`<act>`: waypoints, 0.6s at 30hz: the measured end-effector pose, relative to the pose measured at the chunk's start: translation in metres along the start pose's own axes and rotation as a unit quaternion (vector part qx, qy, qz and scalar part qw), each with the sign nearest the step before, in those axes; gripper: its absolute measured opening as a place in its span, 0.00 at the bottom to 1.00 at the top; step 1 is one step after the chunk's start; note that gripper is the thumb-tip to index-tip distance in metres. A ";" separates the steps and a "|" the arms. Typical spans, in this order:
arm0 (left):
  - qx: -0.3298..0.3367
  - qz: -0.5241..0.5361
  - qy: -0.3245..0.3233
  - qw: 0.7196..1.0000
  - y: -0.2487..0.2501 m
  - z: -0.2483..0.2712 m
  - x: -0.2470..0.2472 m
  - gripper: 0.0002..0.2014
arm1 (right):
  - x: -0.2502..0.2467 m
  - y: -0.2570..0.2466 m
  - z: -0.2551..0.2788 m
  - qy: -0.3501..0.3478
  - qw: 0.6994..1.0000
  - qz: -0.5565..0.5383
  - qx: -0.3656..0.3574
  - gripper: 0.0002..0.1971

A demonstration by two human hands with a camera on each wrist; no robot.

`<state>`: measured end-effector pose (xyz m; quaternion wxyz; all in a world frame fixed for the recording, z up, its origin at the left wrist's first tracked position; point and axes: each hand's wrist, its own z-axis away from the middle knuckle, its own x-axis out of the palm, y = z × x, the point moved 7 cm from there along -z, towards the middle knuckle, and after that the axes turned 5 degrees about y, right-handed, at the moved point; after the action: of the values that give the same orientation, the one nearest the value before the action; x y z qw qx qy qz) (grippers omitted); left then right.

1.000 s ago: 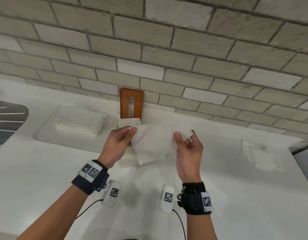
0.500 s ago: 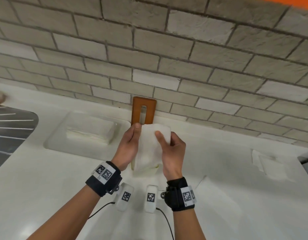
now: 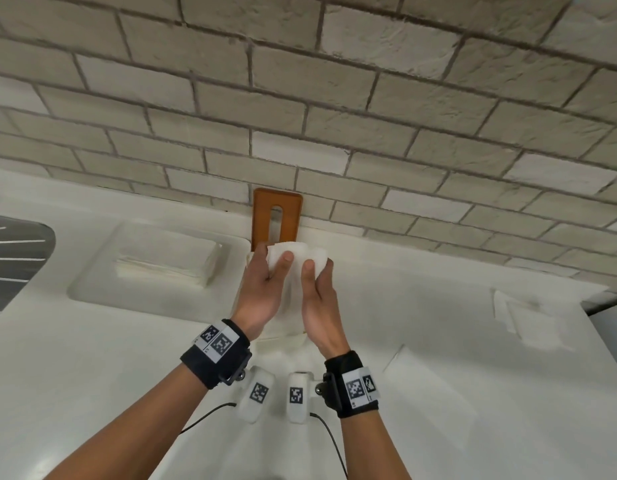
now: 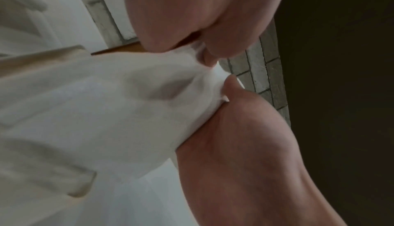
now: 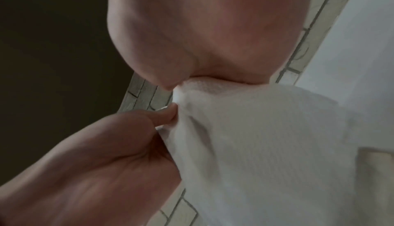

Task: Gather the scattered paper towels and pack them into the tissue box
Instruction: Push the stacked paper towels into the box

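Left hand [image 3: 265,289] and right hand [image 3: 319,296] both pinching one folded towel [image 3: 293,271], held upright above counter [image 3: 92,375], before brown lid [image 3: 277,216]. Towel stack [image 3: 168,265] in tray at left; loose towels [image 3: 528,317] at right.

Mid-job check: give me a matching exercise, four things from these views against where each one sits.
Things:
1. folded white paper towel
2. brown wooden slotted lid
3. stack of white paper towels
4. loose white paper towel

Places:
A. flat on the counter, far right
B. leaning on the brick wall
C. pinched between both hands
D. in the recessed white tray, left

Pairs: 1-C, 2-B, 3-D, 4-A
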<state>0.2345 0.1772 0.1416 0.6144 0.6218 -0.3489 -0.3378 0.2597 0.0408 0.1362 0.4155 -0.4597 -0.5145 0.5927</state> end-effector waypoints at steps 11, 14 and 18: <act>0.028 -0.167 0.024 0.985 -0.022 -0.083 -0.031 0.17 | -0.013 0.064 0.009 0.128 0.991 0.030 0.006 0.19; 0.082 -0.290 0.003 0.954 -0.043 -0.084 -0.041 0.23 | 0.002 0.085 0.002 0.081 0.990 0.111 0.038 0.15; 0.159 -0.369 -0.083 0.912 -0.055 -0.072 -0.034 0.17 | 0.017 0.101 0.002 0.030 0.982 0.177 0.061 0.10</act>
<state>0.2785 0.2441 0.0879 0.3079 0.7654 -0.1939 -0.5308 0.2515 0.0446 0.0340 0.3469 -0.5347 -0.3752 0.6731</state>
